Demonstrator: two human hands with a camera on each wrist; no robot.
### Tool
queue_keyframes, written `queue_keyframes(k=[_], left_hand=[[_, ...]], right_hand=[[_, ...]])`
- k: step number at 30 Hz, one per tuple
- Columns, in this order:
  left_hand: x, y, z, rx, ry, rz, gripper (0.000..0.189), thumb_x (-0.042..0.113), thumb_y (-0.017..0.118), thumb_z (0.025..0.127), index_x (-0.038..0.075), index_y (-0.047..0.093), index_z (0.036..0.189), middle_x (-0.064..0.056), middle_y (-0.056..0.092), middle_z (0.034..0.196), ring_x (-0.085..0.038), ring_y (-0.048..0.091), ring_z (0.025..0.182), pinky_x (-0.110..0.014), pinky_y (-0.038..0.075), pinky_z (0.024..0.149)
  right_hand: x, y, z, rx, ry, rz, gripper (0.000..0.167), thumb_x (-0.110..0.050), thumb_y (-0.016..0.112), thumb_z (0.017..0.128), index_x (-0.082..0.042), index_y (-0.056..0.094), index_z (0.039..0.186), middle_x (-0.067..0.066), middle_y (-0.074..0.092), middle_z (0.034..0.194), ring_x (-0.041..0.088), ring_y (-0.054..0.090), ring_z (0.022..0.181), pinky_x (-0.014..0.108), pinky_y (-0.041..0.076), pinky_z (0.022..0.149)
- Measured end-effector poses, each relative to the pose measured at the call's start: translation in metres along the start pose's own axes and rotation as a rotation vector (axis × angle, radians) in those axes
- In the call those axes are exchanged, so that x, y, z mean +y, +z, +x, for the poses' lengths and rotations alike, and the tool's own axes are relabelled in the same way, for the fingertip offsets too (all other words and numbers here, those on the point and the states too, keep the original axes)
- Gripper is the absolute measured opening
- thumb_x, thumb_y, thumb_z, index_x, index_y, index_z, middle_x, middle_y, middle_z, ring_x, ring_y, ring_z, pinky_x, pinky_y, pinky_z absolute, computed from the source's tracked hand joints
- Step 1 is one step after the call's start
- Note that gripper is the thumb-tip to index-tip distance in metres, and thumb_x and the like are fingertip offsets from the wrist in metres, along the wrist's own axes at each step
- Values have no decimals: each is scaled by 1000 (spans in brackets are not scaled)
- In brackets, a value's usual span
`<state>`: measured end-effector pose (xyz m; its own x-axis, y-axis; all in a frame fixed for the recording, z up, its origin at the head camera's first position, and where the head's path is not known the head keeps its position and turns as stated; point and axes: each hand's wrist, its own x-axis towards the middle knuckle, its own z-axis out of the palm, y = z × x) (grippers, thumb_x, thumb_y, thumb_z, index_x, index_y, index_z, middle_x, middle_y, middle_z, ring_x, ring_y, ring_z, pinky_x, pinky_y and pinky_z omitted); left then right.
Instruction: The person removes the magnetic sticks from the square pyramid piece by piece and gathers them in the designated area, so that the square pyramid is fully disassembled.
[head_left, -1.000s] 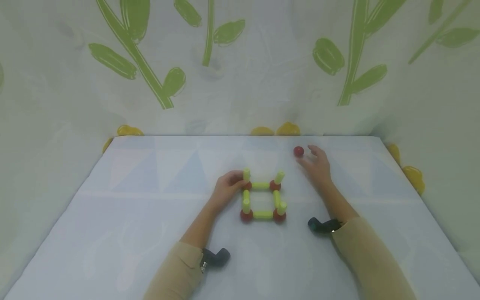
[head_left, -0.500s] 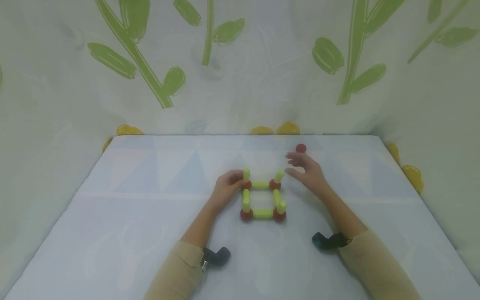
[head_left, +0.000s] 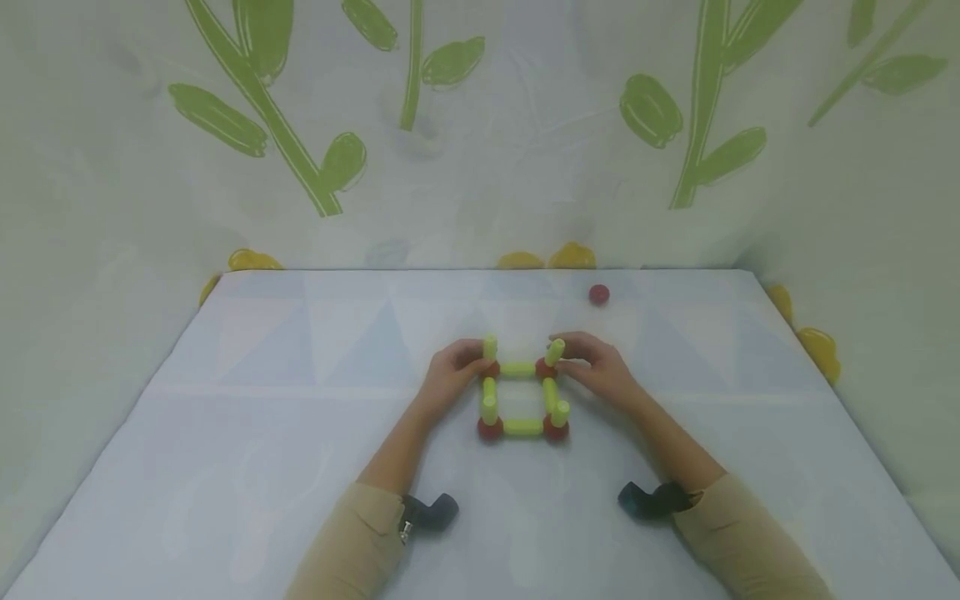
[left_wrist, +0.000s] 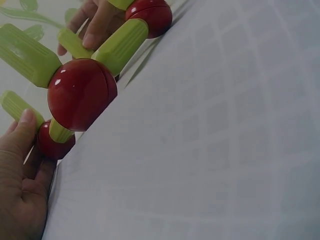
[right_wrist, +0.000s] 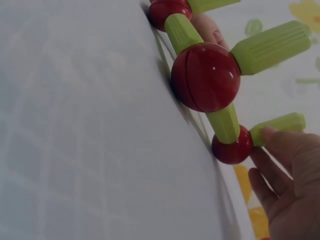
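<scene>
A square building-toy frame of red balls and yellow-green rods (head_left: 522,427) lies on the table, with an upright rod on each corner ball. My left hand (head_left: 448,379) holds its far left corner: in the left wrist view the thumb is on the upright rod (left_wrist: 19,106) and the fingers are at the red ball (left_wrist: 56,142). At the far right corner my right hand (head_left: 602,372) pinches in the same way. Its thumb lies against the upright rod (right_wrist: 278,128), fingers behind the red ball (right_wrist: 233,146) in the right wrist view.
One loose red ball (head_left: 598,294) lies near the table's back edge, beyond the right hand. The pale patterned table (head_left: 300,517) meets a wall covering (head_left: 525,167) printed with green leaves. Black wrist cameras (head_left: 433,512) stick out inward at both sleeves.
My right hand has left the loose red ball, come leftward and toward me, and taken hold of the frame's far right corner. The left hand keeps its grip at the far left corner.
</scene>
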<state>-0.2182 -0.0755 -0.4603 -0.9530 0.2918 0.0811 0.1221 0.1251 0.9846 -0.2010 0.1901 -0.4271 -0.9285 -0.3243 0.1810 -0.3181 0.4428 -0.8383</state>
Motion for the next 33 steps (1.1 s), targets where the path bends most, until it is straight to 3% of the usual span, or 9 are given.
queue_keyframes(k=[13, 16, 21, 26, 28, 30, 33], left_hand=[[0, -1, -3, -6, -11, -5, 29, 21, 66, 88, 10, 62, 115, -6, 69, 101, -17, 66, 95, -30, 48, 95], [0, -1, -3, -7, -11, -14, 29, 20, 66, 88, 10, 62, 115, -7, 69, 101, -17, 66, 94, -30, 48, 94], [-1, 0, -2, -10, -12, -40, 29, 19, 66, 88, 8, 62, 115, -8, 69, 101, -17, 66, 94, -27, 49, 91], [-3, -1, -3, -20, -7, -74, 29, 18, 65, 89, 6, 62, 114, -11, 69, 100, -19, 67, 93, -27, 51, 89], [-2, -1, -3, -18, -7, -63, 29, 19, 66, 89, 7, 62, 114, -10, 69, 100, -18, 67, 94, -27, 50, 90], [-1, -1, -3, -12, -15, -47, 28, 19, 66, 88, 8, 62, 114, -9, 69, 100, -18, 67, 94, -28, 50, 91], [-1, -2, -4, -5, -21, -29, 28, 20, 66, 88, 10, 62, 114, -7, 69, 101, -17, 66, 95, -29, 49, 93]], right_hand=[[-2, 14, 5, 100, -126, -77, 39, -2, 67, 85, 0, 55, 122, 13, 64, 104, 32, 63, 102, 41, 51, 90], [-1, 13, 6, 123, -54, -94, 40, -6, 65, 87, -6, 53, 126, 12, 63, 112, 30, 60, 109, 43, 49, 93], [5, 7, 10, 182, 82, -32, 50, -10, 63, 90, -16, 42, 135, 11, 57, 117, 29, 58, 109, 41, 49, 94], [13, -6, 12, 187, 92, 98, 52, -3, 64, 88, -7, 41, 135, 15, 49, 124, 32, 58, 105, 20, 51, 85], [17, -12, 12, 172, 136, 130, 56, -4, 65, 87, -8, 41, 137, 14, 47, 128, 30, 57, 107, 13, 49, 83], [20, -18, 13, 160, 194, 141, 62, -5, 68, 85, -11, 40, 140, 13, 45, 130, 29, 56, 109, 16, 50, 84], [25, -30, 14, 119, 303, 87, 67, -12, 69, 85, -18, 37, 144, 11, 42, 137, 29, 55, 114, 32, 49, 93]])
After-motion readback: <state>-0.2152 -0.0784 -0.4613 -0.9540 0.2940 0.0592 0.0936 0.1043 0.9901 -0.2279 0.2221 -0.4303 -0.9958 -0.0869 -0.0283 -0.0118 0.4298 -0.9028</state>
